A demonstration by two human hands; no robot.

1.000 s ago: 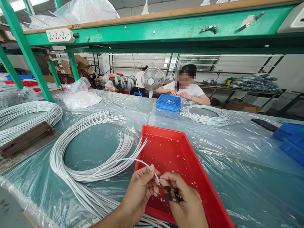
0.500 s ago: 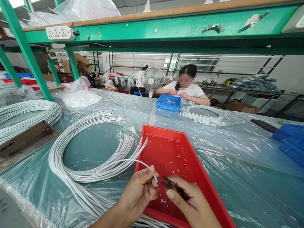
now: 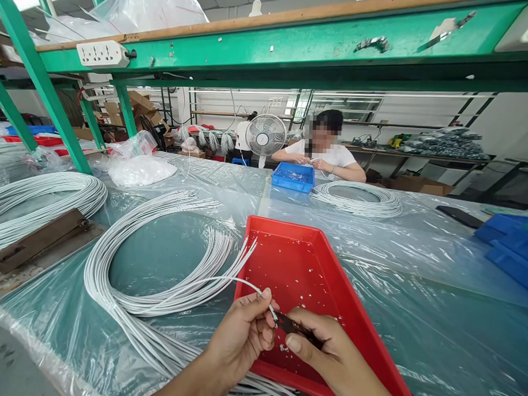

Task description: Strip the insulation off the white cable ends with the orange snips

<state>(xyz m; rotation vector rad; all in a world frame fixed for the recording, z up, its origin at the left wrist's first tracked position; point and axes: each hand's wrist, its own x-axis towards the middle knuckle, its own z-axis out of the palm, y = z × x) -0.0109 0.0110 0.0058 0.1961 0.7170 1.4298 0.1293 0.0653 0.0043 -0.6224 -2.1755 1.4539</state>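
Snips have moved to the tip of the cable, over the tray. My left hand pinches the cable, my right hand grips the snips; too deep a bite could spoil the tip.

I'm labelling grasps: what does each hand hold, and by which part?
The left hand pinches one white cable near its tip; the right hand holds dark snips by the handle end, largely hidden in its grip.

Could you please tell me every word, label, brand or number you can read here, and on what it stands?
No text can be read with certainty.
Wooden shelf edge: dark scrawl, illegible.
Fan hub badge: too small.
White cables, red tray: no lettering visible.
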